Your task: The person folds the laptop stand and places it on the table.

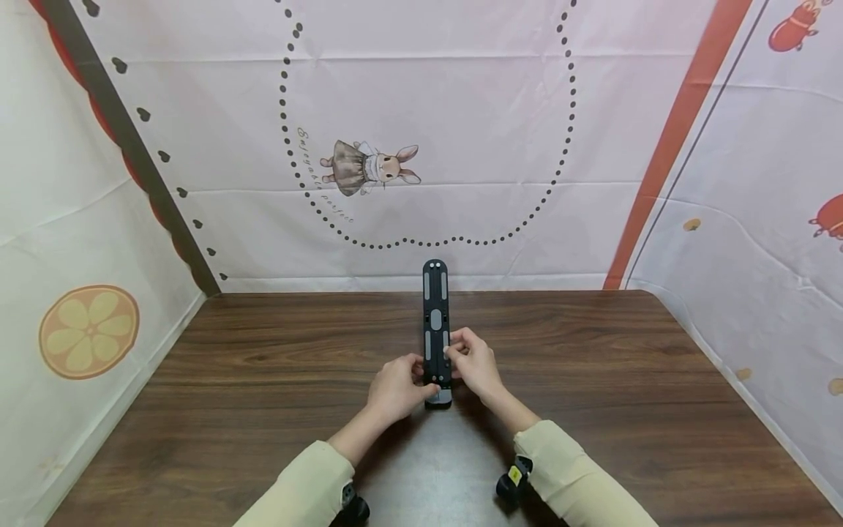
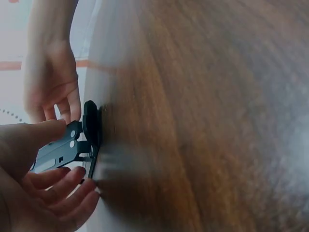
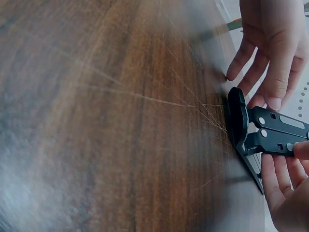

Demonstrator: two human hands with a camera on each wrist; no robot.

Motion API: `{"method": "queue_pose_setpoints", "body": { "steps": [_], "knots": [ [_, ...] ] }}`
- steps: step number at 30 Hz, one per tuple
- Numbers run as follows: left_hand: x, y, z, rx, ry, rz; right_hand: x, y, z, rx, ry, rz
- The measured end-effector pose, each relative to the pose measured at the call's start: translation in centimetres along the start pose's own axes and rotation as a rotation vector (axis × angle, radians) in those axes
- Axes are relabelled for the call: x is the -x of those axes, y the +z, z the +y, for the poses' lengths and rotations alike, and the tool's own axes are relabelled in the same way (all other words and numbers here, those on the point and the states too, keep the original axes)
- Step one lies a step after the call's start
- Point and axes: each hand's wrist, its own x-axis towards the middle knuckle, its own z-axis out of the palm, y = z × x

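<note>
A long black folding laptop stand (image 1: 436, 320) with grey pads points away from me, its folded arms side by side. My left hand (image 1: 399, 388) holds its near end from the left, thumb over the top by the grey tip. Gripping the right edge a little farther up is my right hand (image 1: 477, 366), its thumb on the upper face and fingers below. In the right wrist view the stand's arms (image 3: 285, 128) tilt up off the tabletop, and a black hinged foot (image 3: 237, 116) shows at the near end. Part of the underside is hidden by the fingers.
The dark wood-grain table (image 1: 296, 329) stretches out on both sides of the hands. A printed white cloth (image 1: 461, 132) hangs behind it, with more cloth along the left and right edges. Dark wrist cameras (image 1: 510, 483) sit by the cuffs of the pale sleeves.
</note>
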Motion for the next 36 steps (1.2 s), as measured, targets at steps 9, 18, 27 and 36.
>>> {"method": "queue_pose_setpoints", "body": {
  "steps": [9, 18, 27, 36],
  "knots": [
    [0.1, 0.9, 0.6, -0.148, -0.030, 0.004, 0.1, -0.1, 0.1, 0.001, 0.006, -0.003],
    [0.1, 1.8, 1.4, -0.264, -0.024, 0.023, 0.2, -0.3, 0.2, -0.009, 0.021, 0.003],
    [0.1, 2.0, 1.3, -0.249, -0.018, 0.042, 0.1, -0.2, 0.2, -0.005, 0.019, 0.003],
    [0.1, 1.6, 0.7, -0.219, -0.009, 0.012, 0.1, -0.2, 0.0, -0.048, 0.038, -0.018]
  ]
}}
